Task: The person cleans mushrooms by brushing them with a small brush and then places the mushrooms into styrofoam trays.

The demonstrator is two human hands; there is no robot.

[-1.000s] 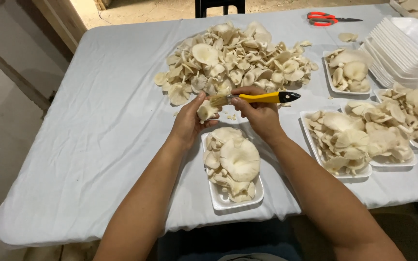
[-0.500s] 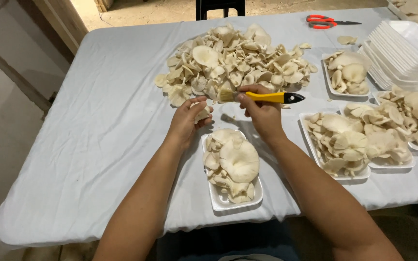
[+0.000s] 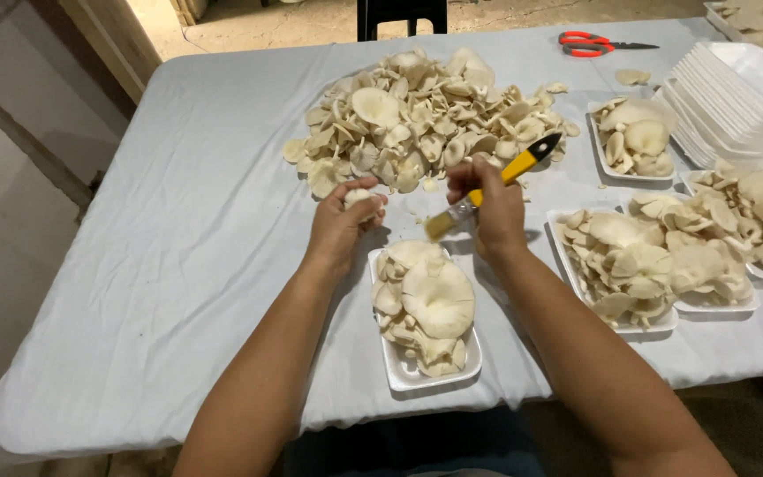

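Fingers of the left hand (image 3: 339,226) curl closed around a small pale mushroom (image 3: 357,196), pinching it just above the near tray (image 3: 399,375). Those of the right hand (image 3: 491,205) are pressed together around the yellow handle of a paintbrush (image 3: 494,185). A second ago that brush lay nearly level, its black end pointing to 3 o'clock; now it is swung round, the black end up at 1 o'clock and the bristles down at 7 o'clock, close to the held mushroom but not touching it. My reading is that the brush has come about to bear on the cap, so dusting of this piece looks ready to begin. At 12 o'clock sits the big mushroom pile (image 3: 426,119); filled trays (image 3: 629,322) lie at 3 o'clock, with a stack of empty trays (image 3: 735,93) and red scissors (image 3: 589,44) at 1 to 2 o'clock.
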